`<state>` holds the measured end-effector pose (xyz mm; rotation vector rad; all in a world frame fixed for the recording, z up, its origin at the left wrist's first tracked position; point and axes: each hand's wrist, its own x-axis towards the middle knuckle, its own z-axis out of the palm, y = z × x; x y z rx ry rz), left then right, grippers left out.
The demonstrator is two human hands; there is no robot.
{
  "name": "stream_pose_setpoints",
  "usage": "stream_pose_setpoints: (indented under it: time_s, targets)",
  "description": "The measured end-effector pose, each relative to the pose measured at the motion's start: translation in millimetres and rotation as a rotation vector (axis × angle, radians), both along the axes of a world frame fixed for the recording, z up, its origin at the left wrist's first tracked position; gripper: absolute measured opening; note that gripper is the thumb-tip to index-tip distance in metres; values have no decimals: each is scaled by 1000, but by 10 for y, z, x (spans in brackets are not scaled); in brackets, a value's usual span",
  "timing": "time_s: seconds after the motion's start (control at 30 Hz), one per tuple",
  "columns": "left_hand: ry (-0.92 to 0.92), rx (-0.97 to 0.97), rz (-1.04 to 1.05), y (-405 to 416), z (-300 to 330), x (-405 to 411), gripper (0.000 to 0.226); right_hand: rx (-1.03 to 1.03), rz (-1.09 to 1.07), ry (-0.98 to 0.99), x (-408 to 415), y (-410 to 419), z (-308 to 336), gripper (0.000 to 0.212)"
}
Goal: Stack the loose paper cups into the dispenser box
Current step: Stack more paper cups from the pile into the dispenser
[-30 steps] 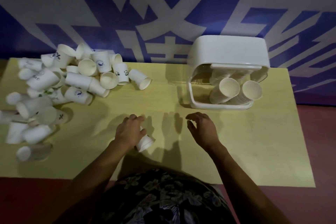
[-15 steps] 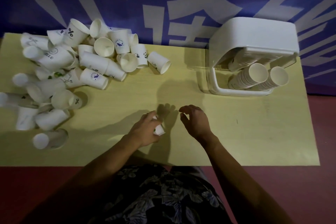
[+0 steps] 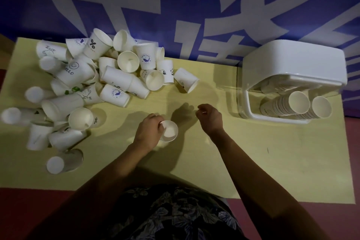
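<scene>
Since the earlier frame, the cup (image 3: 169, 130) in the left hand (image 3: 149, 132) had turned so its open mouth faced up toward the camera, still gripped near the bench's (image 3: 253, 161) front middle. The right hand (image 3: 211, 118) hovered beside it, fingers loosely curled, holding nothing. The box (image 3: 294, 73) at the back right corner held two nested stacks (image 3: 288, 104). The pile (image 3: 93, 84) lay at the back left.

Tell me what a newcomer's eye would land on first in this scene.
First, the big jumble of loose paper cups heaped over the left end of the yellow table, many printed with small designs. Next, the white dispenser box at the right end, with nested cup stacks lying inside it, mouths toward the camera. In the middle, the left hand grips a single cup while the right hand hovers beside it, holding nothing.
</scene>
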<state>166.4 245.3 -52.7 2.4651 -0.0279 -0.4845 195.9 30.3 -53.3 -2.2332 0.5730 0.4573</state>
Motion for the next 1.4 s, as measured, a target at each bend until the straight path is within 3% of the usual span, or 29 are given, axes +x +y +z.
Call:
stream_pose_setpoints:
  time_s: [0.13,0.2,0.27,0.43,0.63,0.93,1.23,1.4]
  targets:
    - [1,-38,96,105,32,164,15,238,-286,32,390,136,-71,32]
    - [-11,-38,148,142,53,225,17,357,-400,40,550,204,-127,22]
    - [-27,-53,198,170,84,273,21,426,-460,49,664,257,-165,7]
    - [9,-129,285,200,87,361,14,496,-499,63,800,295,-160,6]
    - [-9,-239,378,48,259,419,10,357,-438,-65,728,178,-31,8]
    - [-86,-354,431,-580,721,482,10,64,-173,-467,53,-436,592,7]
    - [-91,-473,392,-1675,1242,422,10,-126,-158,-698,-472,-1512,1098,13]
    - [-106,-530,317,-2385,1494,388,7,-209,-158,-719,-633,-2144,1218,15]
